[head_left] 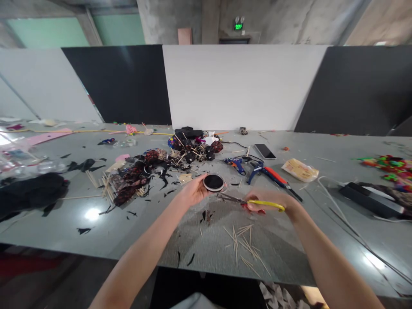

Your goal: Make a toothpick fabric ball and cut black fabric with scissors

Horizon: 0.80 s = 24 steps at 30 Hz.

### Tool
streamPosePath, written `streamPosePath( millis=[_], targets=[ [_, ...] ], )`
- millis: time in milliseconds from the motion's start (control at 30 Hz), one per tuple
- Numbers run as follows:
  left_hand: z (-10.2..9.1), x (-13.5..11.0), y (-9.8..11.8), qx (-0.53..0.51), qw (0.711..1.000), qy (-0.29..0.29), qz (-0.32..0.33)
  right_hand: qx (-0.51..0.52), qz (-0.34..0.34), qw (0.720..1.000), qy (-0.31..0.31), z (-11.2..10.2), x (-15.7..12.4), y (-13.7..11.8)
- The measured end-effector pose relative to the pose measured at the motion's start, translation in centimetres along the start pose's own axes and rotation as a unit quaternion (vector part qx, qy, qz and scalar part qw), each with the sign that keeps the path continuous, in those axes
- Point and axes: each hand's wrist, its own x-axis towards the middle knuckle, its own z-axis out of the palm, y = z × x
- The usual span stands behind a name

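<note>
My left hand (pixel 197 190) is closed round the side of a round, shallow piece (pixel 213 182) with a pale rim and a black face. In my right hand (pixel 268 201) is a pair of scissors (pixel 265 204) with yellow and red on the handles. The blades point left, and their tips are close to the lower right of the round piece's rim; I cannot tell whether they touch it. Below my hands lie several loose wooden sticks (pixel 243 242) and a few small black scraps (pixel 204 216).
Glue guns (pixel 236 165), pliers-like tool with orange grips (pixel 273 175), a phone (pixel 265 151) and a yellowish packet (pixel 300 170) lie beyond my right hand. Dark fabric balls stuck with sticks (pixel 193 150) are piled behind. A black power strip (pixel 370 199) with cables lies right.
</note>
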Motion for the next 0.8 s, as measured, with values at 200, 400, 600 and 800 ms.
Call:
streamPosePath(
  millis=[200, 400, 600, 800],
  targets=[
    [0.3, -0.6, 0.1, 0.019, 0.999, -0.023, -0.015, -0.016, 0.032, 0.999, -0.001, -0.3, 0.4, 0.7],
    [0.2, -0.6, -0.1, 0.037, 0.998, -0.006, -0.049, -0.016, 0.034, 0.999, 0.003, -0.2, 0.5, 0.4],
    [-0.2, -0.3, -0.3, 0.008, 0.999, 0.01, -0.047, -0.013, 0.032, 0.999, 0.002, -0.1, 0.6, 0.2],
    [-0.8, 0.0, -0.5, 0.02, 0.998, -0.007, -0.061, -0.046, 0.046, 0.998, 0.023, -0.1, 1.1, 1.1]
  ],
)
